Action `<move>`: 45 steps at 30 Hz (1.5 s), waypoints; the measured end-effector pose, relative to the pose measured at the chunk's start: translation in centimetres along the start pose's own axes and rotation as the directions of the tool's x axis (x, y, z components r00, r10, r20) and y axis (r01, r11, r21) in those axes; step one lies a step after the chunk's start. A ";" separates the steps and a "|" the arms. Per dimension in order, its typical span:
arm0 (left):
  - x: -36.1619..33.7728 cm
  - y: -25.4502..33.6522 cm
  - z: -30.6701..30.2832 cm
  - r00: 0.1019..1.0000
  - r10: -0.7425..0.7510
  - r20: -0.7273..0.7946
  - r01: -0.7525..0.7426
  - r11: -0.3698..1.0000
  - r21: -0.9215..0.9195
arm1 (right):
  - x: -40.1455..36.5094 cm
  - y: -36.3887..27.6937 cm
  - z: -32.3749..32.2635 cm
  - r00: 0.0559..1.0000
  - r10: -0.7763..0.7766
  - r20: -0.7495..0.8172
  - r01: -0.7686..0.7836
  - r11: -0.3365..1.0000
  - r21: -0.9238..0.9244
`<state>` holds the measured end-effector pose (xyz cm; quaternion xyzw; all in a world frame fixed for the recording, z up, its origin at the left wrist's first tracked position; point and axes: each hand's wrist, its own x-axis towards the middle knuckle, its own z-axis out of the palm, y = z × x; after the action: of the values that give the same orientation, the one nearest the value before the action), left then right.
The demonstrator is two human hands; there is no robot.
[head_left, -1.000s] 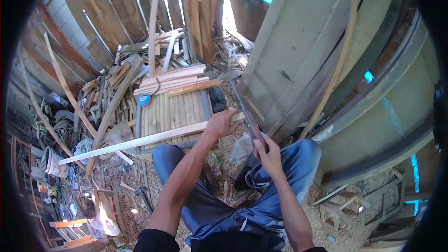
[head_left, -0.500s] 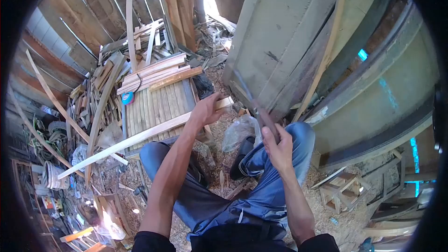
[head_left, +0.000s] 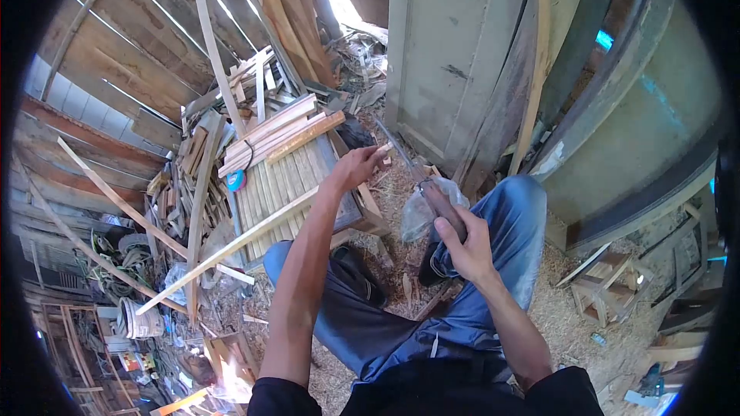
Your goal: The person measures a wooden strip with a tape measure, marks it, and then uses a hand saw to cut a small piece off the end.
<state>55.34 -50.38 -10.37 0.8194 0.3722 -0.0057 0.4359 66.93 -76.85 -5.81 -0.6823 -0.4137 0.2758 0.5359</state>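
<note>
Wooden lath (head_left: pixel 247 235) crosses the slatted panel (head_left: pixel 281 177) diagonally, its upper end clasped in the closed left hand (head_left: pixel 356 167) at the panel's right edge. Right of the panel, the right hand (head_left: pixel 462 243) is fisted round a machete (head_left: pixel 401 152). The lath end protruded earlier; fingers now cover it.

Left hand (head_left: pixel 356 167) lifted toward 12 o'clock, fingers now stretched along the end of the strip (head_left: pixel 254 235) instead of curled round it, so that end no longer pokes out past the knuckles. Strip tilted steeper, far end swung down toward 7 o'clock. Right hand (head_left: pixel 462 243) drawn slightly toward 3 o'clock with the knife (head_left: pixel 401 156). Blade sharp again after the blur, lying just at 3 o'clock of the left fingertips.
</note>
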 end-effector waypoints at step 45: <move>0.2 -1.3 1.7 0.801 0.484 -0.353 -0.337 0.851 0.403 | -1.0 0.3 -0.2 0.998 0.031 -0.049 -0.032 0.999 -0.012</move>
<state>55.25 -51.08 -12.39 0.9196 0.2662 0.2161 0.1916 66.69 -77.87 -6.06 -0.6988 -0.3914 0.2647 0.5371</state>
